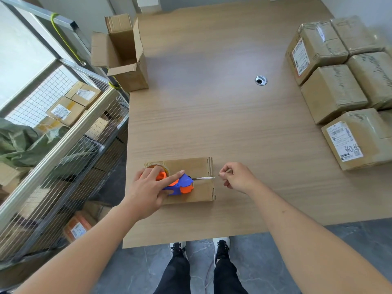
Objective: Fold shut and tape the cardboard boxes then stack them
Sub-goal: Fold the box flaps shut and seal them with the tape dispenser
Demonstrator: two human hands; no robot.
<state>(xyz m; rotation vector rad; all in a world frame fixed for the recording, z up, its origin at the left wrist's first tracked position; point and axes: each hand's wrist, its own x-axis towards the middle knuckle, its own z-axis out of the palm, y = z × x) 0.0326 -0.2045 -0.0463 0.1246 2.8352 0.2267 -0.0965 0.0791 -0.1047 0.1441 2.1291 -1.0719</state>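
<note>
Box (191, 166) lies at 6 o'clock on table (212, 102), flaps shut, long axis 9-to-3. Left hand (148, 187) grasps tape dispenser (178, 184) atop it; right hand (235, 177), at 3 o'clock just beside the box, pinches the tape end (203, 178). Open box (122, 54) at 11 o'clock: contents hidden. Taped boxes (339, 81) sit at 2 o'clock.

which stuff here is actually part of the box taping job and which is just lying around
In the job:
- closed box at the near table edge
- tape dispenser on it, held by the left hand
- tape strip pinched by the right hand
- open box, far left
- taped boxes, right

Just there:
- wire cage with parcels
- table grommet
</note>
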